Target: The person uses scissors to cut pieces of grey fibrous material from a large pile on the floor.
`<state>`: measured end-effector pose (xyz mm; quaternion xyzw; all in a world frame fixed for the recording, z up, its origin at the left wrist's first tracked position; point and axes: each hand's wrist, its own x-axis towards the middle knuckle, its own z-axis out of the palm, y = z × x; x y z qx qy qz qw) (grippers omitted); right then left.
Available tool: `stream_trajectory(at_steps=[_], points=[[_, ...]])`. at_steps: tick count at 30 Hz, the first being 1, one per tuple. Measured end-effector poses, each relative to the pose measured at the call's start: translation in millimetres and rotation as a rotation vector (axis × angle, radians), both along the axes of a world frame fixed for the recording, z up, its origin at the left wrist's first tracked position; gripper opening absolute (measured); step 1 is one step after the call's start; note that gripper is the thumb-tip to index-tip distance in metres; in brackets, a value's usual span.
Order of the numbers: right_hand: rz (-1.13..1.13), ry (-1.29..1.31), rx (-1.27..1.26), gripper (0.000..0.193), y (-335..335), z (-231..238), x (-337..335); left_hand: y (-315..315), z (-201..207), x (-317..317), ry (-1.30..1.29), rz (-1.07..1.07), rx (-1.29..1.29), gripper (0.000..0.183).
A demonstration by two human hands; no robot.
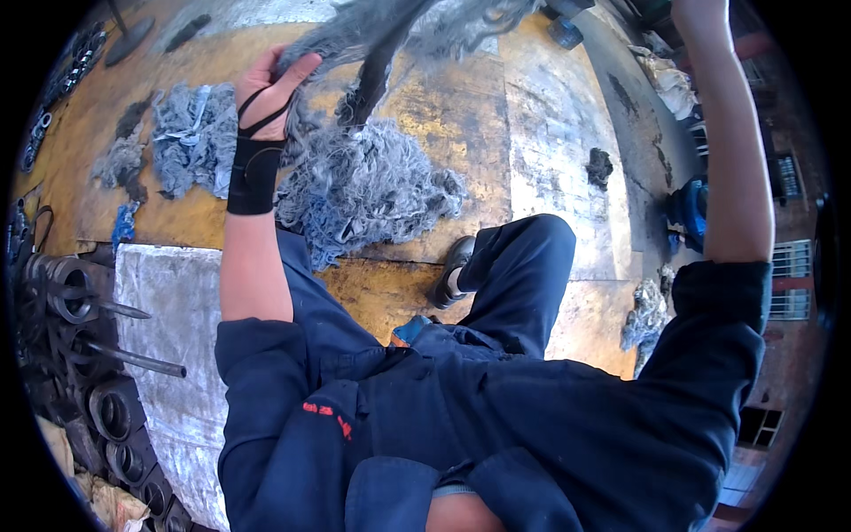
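Observation:
My left hand [266,102], in a black wrist support, is at the upper left, closed on a tangle of grey yarn waste [332,49]. Its thumb lies over the strands. The bundle stretches up and right past the top edge, with a dark strip [378,71] hanging from it. Below lies a loose heap of grey and bluish yarn waste [372,186] on the floor between my legs. My raised right forearm [736,142] reaches the top right edge; only the base of my right hand [700,11] shows, its fingers cut off.
Another grey-blue fibre pile [195,137] lies to the left, with a small dark clump [599,167] to the right. Metal rings [113,410] and rods [133,356] stand at the left beside a whitish sheet [173,355]. A blue container [687,211] stands at the right.

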<state>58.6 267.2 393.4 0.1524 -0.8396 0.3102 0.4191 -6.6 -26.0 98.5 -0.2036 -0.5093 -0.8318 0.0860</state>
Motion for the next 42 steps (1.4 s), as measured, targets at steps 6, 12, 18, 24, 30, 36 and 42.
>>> stream_trajectory(at_steps=[6, 12, 18, 24, 30, 36, 42], points=[[0.019, -0.216, -0.085, 0.019, 11, -58, 10, 38, -111, -56, -0.179, -0.053, -0.358, 0.018], [-0.03, -0.246, -0.023, 0.016, 10, -50, 31, 115, -118, -7, -0.193, 0.247, -0.741, 0.031], [-0.032, -0.23, -0.092, 0.016, 17, -50, 40, 146, -93, 35, 0.192, -0.012, -0.624, 0.037], [0.044, -0.243, -0.185, 0.017, 32, -58, 36, 142, -94, 30, 0.127, -0.085, -0.403, 0.034], [-0.118, -0.268, -0.16, 0.018, 48, -59, 46, 153, -85, 38, 0.134, -0.04, -0.587, 0.025], [-0.18, -0.287, -0.203, 0.021, 94, -99, 27, 135, -88, 25, -0.062, -0.487, -0.751, 0.017], [-0.308, -0.558, -0.535, 0.03, 197, -210, 19, 83, -47, -9, -0.113, -0.438, -0.209, 0.016]])
